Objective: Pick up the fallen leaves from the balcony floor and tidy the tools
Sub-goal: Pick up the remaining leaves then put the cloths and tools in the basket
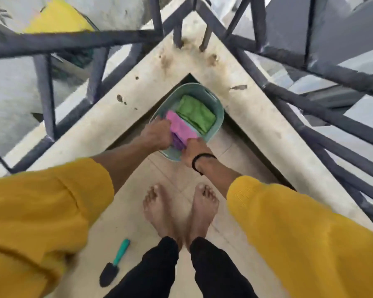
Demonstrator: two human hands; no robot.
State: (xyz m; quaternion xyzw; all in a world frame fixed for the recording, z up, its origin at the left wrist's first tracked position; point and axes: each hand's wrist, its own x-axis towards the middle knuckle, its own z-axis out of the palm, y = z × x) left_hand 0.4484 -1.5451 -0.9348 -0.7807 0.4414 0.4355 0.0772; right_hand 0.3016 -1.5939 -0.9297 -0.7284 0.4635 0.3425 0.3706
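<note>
Head view, looking straight down into a balcony corner. Far left: yellow sleeve (37, 211) fills the lower-left. Next, a trowel (114, 263) lies flat on the tiled floor (121, 216), well apart from both hands; long axis runs diagonal, black blade toward lower-left, teal handle toward upper-right, roughly aimed at the basket. Left hand (157, 135) reaches over the near-left rim of a pale teal basket (219, 108), fingers curled around the left edge of a pink cloth (180, 125); something purple sits under that cloth between the hands, too blurred to identify. Basket sits on the floor, tucked into the corner where the two concrete ledges meet. Pink cloth lies in the near half of the basket, long axis diagonal, running from upper-left to lower-right. Beyond it, a folded green cloth (195, 114) lies in the far half of the basket, same diagonal orientation, just beside the pink one. Bare feet (181, 211) stand together on the floor, toes pointing at the basket. Right hand (194, 151) grips the near-right end of the pink cloth, fingers clenched on it; black band (200, 161) on that wrist. Brown leaf (238, 87) lies on the right concrete ledge (256, 117), long axis near horizontal. Dark metal railing (310, 108) runs above both ledges.
</note>
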